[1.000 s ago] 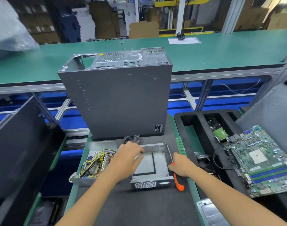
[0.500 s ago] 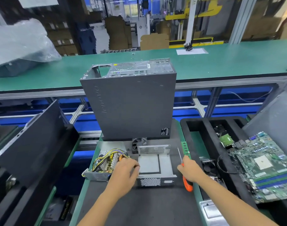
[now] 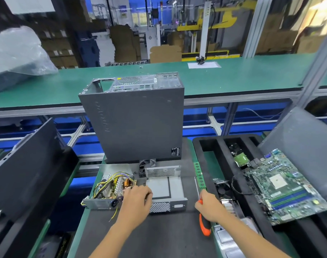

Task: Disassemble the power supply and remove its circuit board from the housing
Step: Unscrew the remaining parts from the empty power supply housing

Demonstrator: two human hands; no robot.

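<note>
Two bare hands: left hand (image 3: 136,200), grip unclear, at wire-tangled open housing (image 3: 105,202); right hand (image 3: 209,207), grip round orange-handled screwdriver (image 3: 202,224).

Bright, even overhead light around me; soft shadows, warm glare top right, wide-angle bending at edges, background slightly blurred.

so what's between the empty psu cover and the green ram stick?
In the head view, only bare dark mat separates the empty cover from the RAM stick, plus the thin screwdriver shaft held in the right hand.
</note>
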